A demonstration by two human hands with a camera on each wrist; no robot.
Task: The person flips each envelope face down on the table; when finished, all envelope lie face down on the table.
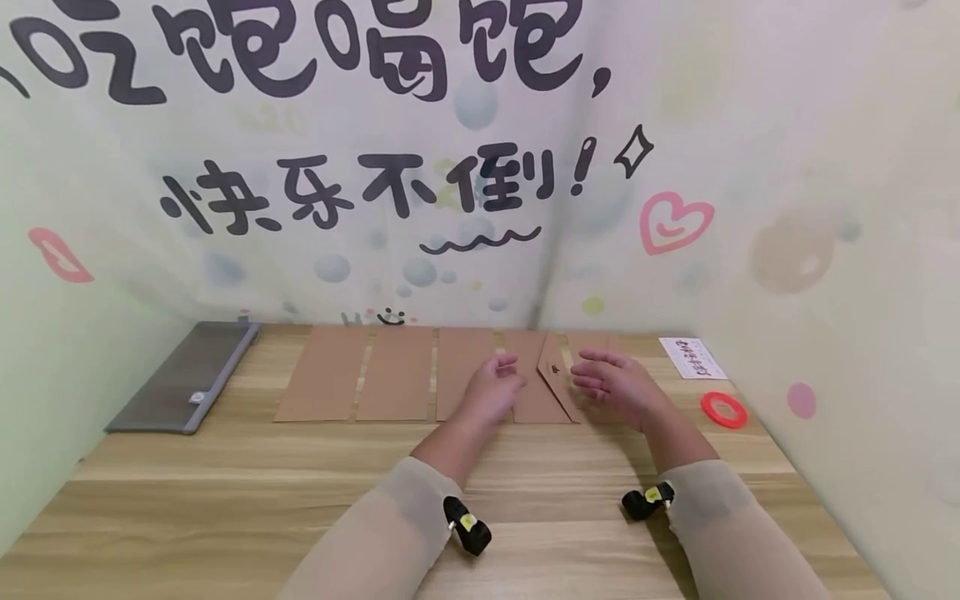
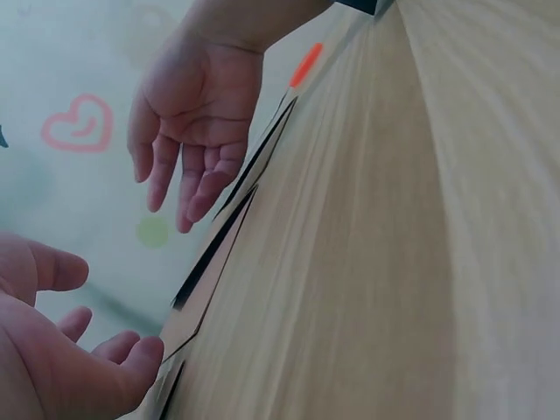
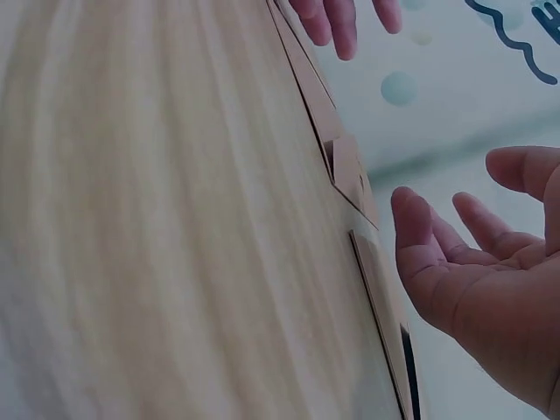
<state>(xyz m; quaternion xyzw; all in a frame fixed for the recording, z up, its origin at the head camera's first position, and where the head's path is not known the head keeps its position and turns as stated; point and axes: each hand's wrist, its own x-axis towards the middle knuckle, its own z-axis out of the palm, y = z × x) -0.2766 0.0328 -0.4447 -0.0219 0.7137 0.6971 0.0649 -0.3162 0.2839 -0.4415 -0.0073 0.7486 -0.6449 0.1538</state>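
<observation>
Several flat brown kraft-paper rectangles point(image 1: 322, 375) lie side by side in a row along the back of the wooden table. The fourth from the left point(image 1: 531, 404) has a slanted flap point(image 1: 555, 373) with a small dark print, its edge slightly lifted. My left hand point(image 1: 491, 390) hovers by that piece's left side, palm inward, fingers loosely bent and empty. Facing it, my right hand point(image 1: 618, 387) hovers over the rightmost rectangle point(image 1: 592, 340), also empty. In the left wrist view both palms show nothing held. The right hand partly hides the rightmost piece.
A grey zippered pouch point(image 1: 183, 379) lies at the back left. On the right are a white card with dark writing point(image 1: 690, 358) and a red ring point(image 1: 723, 410). A printed curtain point(image 1: 337, 283) hangs right behind the row.
</observation>
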